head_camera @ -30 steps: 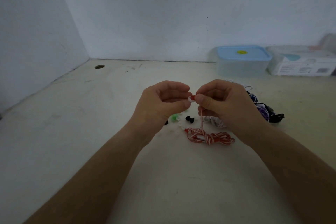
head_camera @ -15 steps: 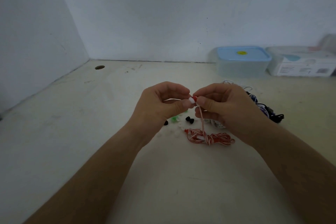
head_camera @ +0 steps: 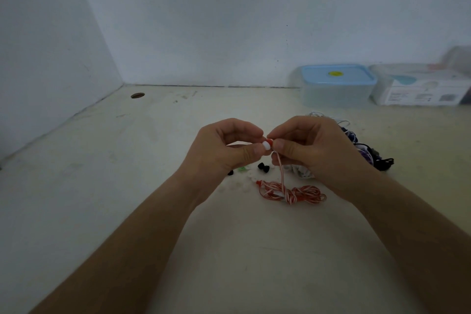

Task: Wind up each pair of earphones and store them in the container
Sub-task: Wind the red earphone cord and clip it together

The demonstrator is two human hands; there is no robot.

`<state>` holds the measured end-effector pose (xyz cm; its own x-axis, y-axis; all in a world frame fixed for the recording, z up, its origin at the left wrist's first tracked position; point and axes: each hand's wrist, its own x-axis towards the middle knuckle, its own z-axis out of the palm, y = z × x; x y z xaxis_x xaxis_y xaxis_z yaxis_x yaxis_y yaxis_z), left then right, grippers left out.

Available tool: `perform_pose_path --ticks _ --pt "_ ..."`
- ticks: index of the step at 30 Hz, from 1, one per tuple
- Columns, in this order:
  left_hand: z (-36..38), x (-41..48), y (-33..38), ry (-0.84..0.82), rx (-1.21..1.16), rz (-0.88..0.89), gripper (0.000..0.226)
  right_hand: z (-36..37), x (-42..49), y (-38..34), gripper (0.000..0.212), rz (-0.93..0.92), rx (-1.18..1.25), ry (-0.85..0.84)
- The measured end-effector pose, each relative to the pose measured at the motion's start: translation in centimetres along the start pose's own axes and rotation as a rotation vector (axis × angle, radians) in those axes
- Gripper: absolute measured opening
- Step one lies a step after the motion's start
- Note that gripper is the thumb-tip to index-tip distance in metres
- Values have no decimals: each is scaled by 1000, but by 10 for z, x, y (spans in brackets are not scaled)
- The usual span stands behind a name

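A red-and-white striped earphone cable point(head_camera: 293, 191) lies in a loose bundle on the table, and one strand rises from it to my hands. My right hand point(head_camera: 313, 150) pinches the red earbud at the strand's top. My left hand point(head_camera: 224, 153) pinches the white tip point(head_camera: 265, 145) on that same earbud. Both hands hover above the table, fingertips meeting. A clear container with a blue lid point(head_camera: 336, 85) stands shut at the back right. Other tangled earphones, black and purple point(head_camera: 377, 158), lie behind my right hand, partly hidden.
Loose ear tips lie under my hands: black ones point(head_camera: 263, 167), a green one point(head_camera: 242, 169) and white ones point(head_camera: 248, 183). A white box point(head_camera: 420, 89) stands right of the container. Walls close the left and back; a round hole point(head_camera: 137, 95) marks the table's far left.
The hands stayed almost in place. The white tip between my left thumb and finger now shows more plainly against the red earbud.
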<state>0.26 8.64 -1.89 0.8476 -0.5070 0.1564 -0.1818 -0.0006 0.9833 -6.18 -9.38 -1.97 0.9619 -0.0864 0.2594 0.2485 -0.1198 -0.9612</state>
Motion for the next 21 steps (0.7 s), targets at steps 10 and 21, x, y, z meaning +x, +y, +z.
perform_pose_path --ticks 10,21 --pt "1 1 -2 25 -57 -29 33 2 1 3 10 -128 -170 46" --pt "5 0 1 13 -160 -20 33 3 0 1 10 -106 -53 55"
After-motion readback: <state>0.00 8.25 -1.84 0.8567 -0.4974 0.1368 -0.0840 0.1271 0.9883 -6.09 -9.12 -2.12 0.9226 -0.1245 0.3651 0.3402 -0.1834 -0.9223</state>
